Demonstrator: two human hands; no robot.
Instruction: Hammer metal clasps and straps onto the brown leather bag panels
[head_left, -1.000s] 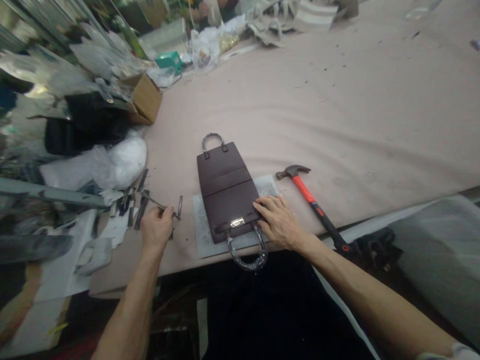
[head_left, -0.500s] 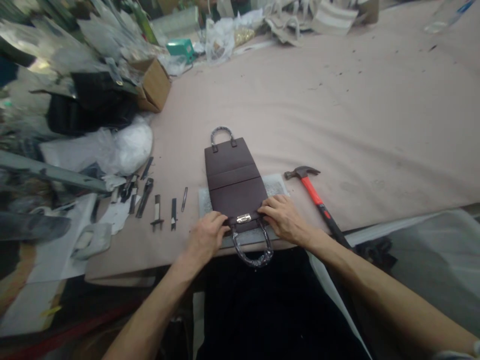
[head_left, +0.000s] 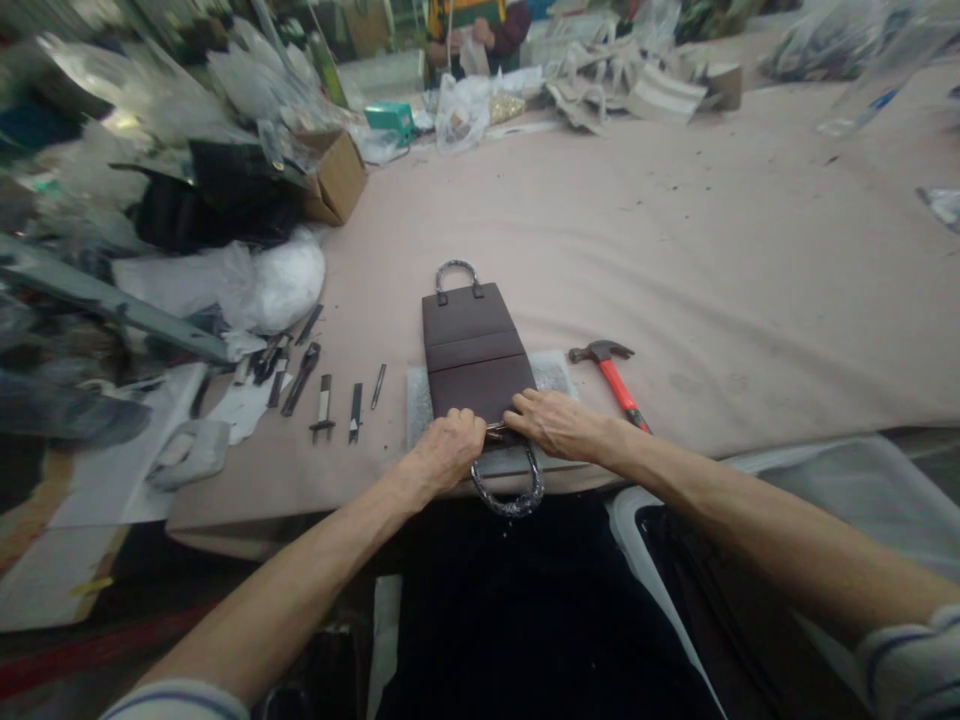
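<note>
A dark brown leather bag piece lies flat at the table's near edge, partly over a grey slab. One plastic-wrapped handle is at its far end; another handle hangs over the edge near me. My left hand and my right hand are closed on the near end, on either side of the metal clasp, which the fingers partly hide. A claw hammer with a red and black grip rests to the right of the slab.
Punches and thin metal tools lie left of the bag. Plastic bags, black material and a cardboard box crowd the far left. Pale strips are at the back, where another person's hands show.
Both hands have moved inward toward the clasp, the left one more, and now cover part of it. The view has shifted, bringing a person at the back into sight.
</note>
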